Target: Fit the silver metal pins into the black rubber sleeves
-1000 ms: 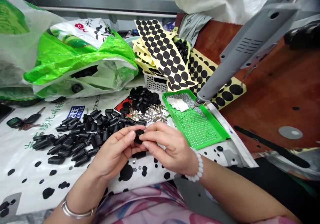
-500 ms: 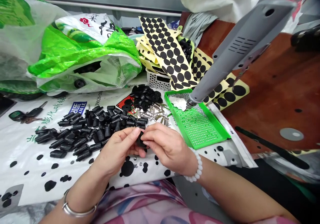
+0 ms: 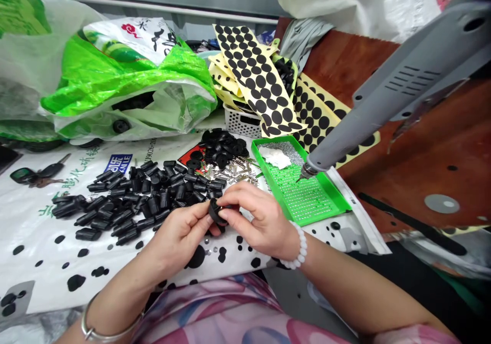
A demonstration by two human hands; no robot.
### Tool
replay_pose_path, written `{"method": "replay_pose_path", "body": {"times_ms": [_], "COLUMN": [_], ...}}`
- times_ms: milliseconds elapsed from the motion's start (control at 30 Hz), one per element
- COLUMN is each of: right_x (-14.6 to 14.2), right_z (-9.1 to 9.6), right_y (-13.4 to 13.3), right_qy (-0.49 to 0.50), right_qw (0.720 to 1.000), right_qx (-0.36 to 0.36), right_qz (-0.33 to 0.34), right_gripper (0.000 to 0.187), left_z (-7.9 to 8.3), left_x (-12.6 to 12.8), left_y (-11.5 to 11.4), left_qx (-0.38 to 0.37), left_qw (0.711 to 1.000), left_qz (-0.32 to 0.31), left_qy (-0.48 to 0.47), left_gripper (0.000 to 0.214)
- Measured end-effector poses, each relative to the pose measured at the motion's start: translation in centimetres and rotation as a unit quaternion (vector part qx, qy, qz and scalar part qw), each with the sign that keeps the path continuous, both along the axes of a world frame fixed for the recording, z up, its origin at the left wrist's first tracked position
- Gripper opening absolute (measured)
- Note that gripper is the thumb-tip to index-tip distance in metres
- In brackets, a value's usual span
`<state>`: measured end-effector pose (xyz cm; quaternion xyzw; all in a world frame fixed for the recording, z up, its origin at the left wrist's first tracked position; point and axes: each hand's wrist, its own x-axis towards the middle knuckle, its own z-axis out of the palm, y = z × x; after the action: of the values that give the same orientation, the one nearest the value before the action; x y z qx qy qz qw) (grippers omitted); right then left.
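A small round black plastic part [image 3: 217, 212] is pinched between the fingertips of both hands, low over the white sheet. My left hand [image 3: 180, 234] grips it from the left, thumb against its rim. My right hand [image 3: 258, 221], with a white bead bracelet at the wrist, closes on it from the right. Just beyond the hands lies a spread of several black cylindrical caps [image 3: 134, 198], a heap of black round parts [image 3: 221, 148] and a scatter of small metal pieces [image 3: 233, 172].
A green perforated tray [image 3: 307, 195] lies to the right, with a grey electric screwdriver [image 3: 391, 98] hanging tip-down over it. Yellow sheets of black round stickers [image 3: 257, 78] lean on a white basket. Green and white plastic bags [image 3: 115, 83] fill the back left. A car key [image 3: 34, 175] lies far left.
Both hands have turned the black part so its ring-shaped rim now shows. The hanging screwdriver has swung to the right over the tray.
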<state>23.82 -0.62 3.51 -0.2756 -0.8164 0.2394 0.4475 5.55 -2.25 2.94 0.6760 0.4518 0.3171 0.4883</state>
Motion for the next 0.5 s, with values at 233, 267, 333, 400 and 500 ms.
{"method": "replay_pose_path", "body": {"times_ms": [233, 267, 333, 400, 500], "right_x": [1.1, 1.1, 1.0, 0.9, 0.6], "right_z": [0.4, 0.4, 0.5, 0.5, 0.3], "right_y": [1.7, 1.9, 2.1, 2.0, 1.6], "right_qy": [-0.094, -0.096, -0.095, -0.093, -0.083], "right_qw": [0.984, 0.984, 0.984, 0.986, 0.99], "right_qx": [0.006, 0.006, 0.011, 0.023, 0.047], "right_qz": [0.148, 0.152, 0.149, 0.136, 0.108], "right_gripper": [0.041, 0.037, 0.033, 0.032, 0.03], "left_z": [0.1, 0.1, -0.1, -0.2, -0.5], "left_x": [-0.2, -0.2, -0.2, -0.2, -0.2], "left_y": [-0.2, -0.2, -0.2, -0.2, -0.2], "left_qx": [-0.002, 0.003, 0.012, 0.025, 0.047], "left_qw": [0.999, 0.999, 0.999, 0.999, 0.999], "left_qz": [-0.043, -0.045, -0.043, -0.035, -0.019], "left_qy": [-0.021, -0.017, -0.007, 0.0, 0.005], "left_gripper": [0.023, 0.023, 0.023, 0.022, 0.021]}}
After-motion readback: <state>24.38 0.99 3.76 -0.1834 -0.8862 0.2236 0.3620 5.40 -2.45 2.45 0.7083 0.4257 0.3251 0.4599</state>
